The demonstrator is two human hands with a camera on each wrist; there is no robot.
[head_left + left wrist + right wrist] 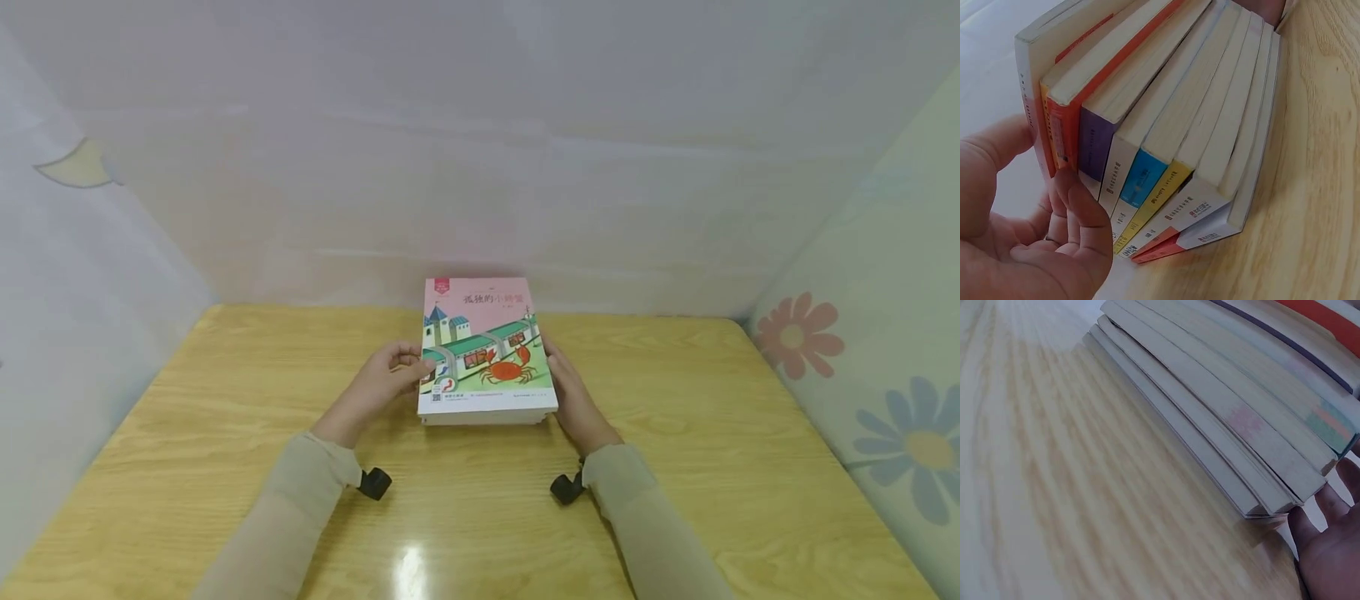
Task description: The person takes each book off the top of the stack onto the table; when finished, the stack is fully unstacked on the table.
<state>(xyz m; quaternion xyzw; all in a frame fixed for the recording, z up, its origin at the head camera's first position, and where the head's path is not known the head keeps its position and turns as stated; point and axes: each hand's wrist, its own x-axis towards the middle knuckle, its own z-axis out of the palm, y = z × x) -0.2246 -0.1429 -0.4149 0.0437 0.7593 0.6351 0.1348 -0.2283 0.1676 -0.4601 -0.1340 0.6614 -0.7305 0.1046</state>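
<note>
A stack of several books (487, 350) lies on the wooden table, topped by one with a pink cover, a red crab and a green-roofed train. My left hand (382, 383) grips the stack's left side, thumb on the top cover's edge. In the left wrist view, the curled fingers of my left hand (1041, 225) touch the coloured spines (1141, 178). On the other side, my right hand (576, 400) rests against the stack. Its fingers touch the corner of the page edges (1229, 419) in the right wrist view; its thumb is hidden there.
The wooden table (247, 400) runs back to a pale cloth wall (487, 150). A side wall with printed flowers (798, 336) stands at right, another with a moon (78, 167) at left. Black wrist cameras sit below both sleeves (315, 475).
</note>
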